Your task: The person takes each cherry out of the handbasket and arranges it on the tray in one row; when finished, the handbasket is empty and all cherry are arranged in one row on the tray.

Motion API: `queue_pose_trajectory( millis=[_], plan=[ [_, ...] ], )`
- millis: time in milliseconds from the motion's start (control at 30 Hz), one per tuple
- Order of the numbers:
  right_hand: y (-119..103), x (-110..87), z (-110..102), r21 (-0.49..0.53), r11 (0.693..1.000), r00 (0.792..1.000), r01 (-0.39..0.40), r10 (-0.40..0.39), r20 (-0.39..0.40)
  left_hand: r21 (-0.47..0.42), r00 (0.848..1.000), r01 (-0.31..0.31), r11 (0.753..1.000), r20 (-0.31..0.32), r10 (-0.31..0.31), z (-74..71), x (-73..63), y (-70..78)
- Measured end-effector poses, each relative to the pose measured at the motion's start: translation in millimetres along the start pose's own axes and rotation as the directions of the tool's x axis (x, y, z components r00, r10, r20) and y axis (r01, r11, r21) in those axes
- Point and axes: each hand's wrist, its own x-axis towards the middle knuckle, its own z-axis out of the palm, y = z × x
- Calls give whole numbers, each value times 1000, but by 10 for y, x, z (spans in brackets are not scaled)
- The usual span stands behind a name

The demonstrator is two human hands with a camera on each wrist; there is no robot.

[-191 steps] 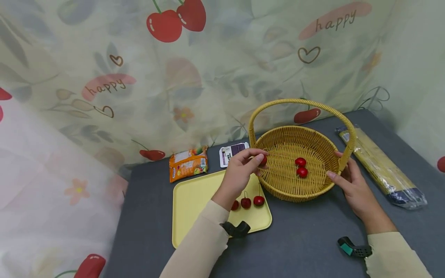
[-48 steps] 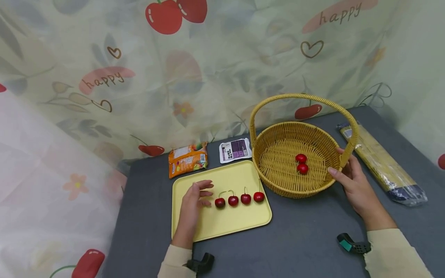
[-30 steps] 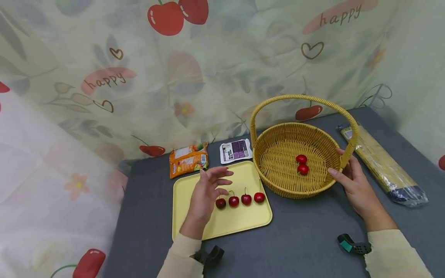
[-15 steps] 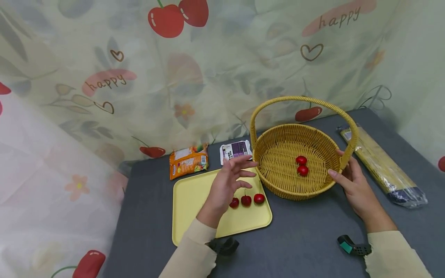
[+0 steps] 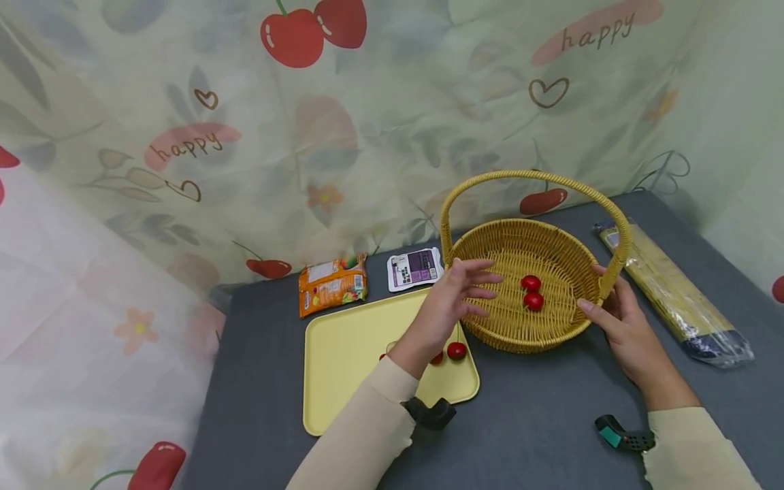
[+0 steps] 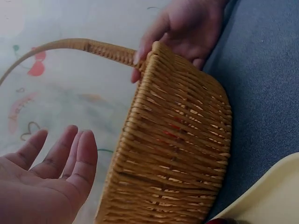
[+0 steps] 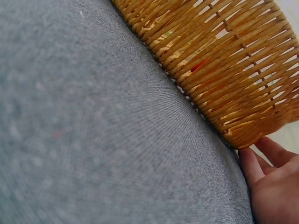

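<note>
My left hand (image 5: 450,299) hovers over the left rim of the wicker basket (image 5: 520,340), fingers loosely extended with nothing between them. In the left wrist view the left hand (image 6: 51,177) is palm up beside the woven wall. My right hand (image 5: 625,333) grips the basket's right rim at the foot of the handle, thumb on the inside. Two red cherries (image 5: 533,301) lie together on the basket floor. On the yellow tray (image 5: 343,367), a stemmed cherry (image 5: 456,350) shows near the right edge; others beside it are partly hidden by the left wrist.
An orange snack packet (image 5: 333,286) and a small white-and-purple packet (image 5: 414,269) lie behind the tray. To the right of the basket is a long plastic-wrapped pack (image 5: 674,292). A printed cloth (image 5: 380,136) hangs at the back of the grey table (image 5: 527,422).
My left hand held a cherry by the basket 6.4 s ago and was empty over the tray 1.6 s ago. Since then it has moved right to the basket rim. The right hand stays put.
</note>
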Motion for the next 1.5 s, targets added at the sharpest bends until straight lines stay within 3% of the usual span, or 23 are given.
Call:
queue_pose_trajectory(
  millis=[267, 467, 667, 867, 1067, 1167, 1300, 1400, 1500],
  plan=[
    [2, 4, 1, -21, 1000, 1000, 1, -1, 0, 93, 994, 103, 990, 16, -105, 125, 324, -111],
    [-17, 3, 8, -18, 1000, 1000, -15, 15, 2, 155, 989, 120, 981, 68, -132, 210, 473, -141],
    [-28, 2, 14, -39, 999, 1000, -14, 14, 0, 202, 985, 162, 966, 33, -172, 296, 630, -215],
    [-19, -10, 33, -42, 999, 1000, -16, 16, 14, 270, 979, 185, 945, 31, -201, 339, 677, -373],
    [-29, 3, 31, -56, 998, 1000, 0, 0, 5, 279, 977, 212, 937, -38, -210, 348, 704, -404],
    [-31, 8, 20, -66, 998, 1000, -1, 0, -3, 336, 961, 272, 902, -60, -268, 380, 702, -386],
    [-27, 9, 12, -78, 997, 1000, 2, -3, -9, 432, 930, 352, 831, -58, -364, 429, 702, -384],
    [-26, -1, 9, -85, 996, 1000, 0, 0, -6, 527, 920, 334, 781, -4, -391, 452, 720, -415],
    [-27, -7, 6, -91, 996, 1000, -5, 5, -1, 628, 920, 265, 731, 63, -387, 465, 738, -454]
  ],
)
